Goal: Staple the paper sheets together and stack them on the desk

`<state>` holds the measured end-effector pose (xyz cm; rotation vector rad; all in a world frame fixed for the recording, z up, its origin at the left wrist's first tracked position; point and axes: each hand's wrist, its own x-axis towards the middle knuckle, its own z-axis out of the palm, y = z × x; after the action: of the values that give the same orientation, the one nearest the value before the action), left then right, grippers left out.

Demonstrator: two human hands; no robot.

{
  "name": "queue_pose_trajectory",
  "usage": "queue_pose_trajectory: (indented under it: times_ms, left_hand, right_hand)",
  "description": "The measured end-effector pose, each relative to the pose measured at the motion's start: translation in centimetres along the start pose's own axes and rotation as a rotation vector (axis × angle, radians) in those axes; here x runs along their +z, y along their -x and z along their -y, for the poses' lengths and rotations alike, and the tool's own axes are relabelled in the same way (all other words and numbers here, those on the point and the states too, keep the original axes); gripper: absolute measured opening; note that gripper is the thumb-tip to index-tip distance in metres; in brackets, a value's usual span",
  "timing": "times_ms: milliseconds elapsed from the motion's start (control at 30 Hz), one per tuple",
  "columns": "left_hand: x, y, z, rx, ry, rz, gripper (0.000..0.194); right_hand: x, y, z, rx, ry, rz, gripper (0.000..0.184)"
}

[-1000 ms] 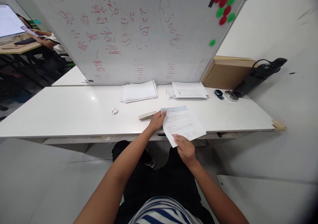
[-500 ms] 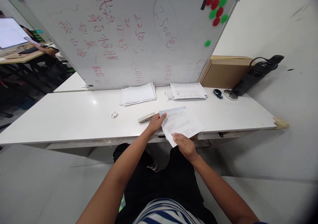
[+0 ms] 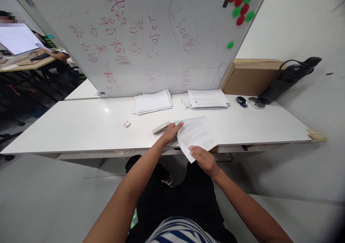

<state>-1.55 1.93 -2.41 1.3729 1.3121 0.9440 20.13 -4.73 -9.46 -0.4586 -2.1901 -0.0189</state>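
While the left hand pinched the paper at its far left corner, thumb on top, the right hand lay over the near edge, its fingers pressed together; the thumb was hidden, so whether it gripped could not be told. The paper reached across the desk's front edge, its near corner jutting out beyond it. The work on it looked partway: the paper was off the desk and in both hands, but not laid on the left pile or the right pile, both at the back edge. The stapler lay near the front edge, just beside the left hand and unheld. Whether the paper bore a staple was too small to tell.
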Motion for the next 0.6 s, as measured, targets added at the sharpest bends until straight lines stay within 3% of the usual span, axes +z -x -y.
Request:
queue_pose_trajectory:
  times_ms: [333,600]
  left_hand:
    - [-0.55,0.06,-0.59,-0.073,0.159,0.118,0.059]
    - [-0.78,-0.36,0.11,-0.095,0.137,0.103,0.055]
  right_hand:
    - [0.23,-0.35,-0.25,-0.013,-0.022,-0.023,0.046]
    - [0.18,-0.37,-0.08,0.003,-0.036,-0.005,0.056]
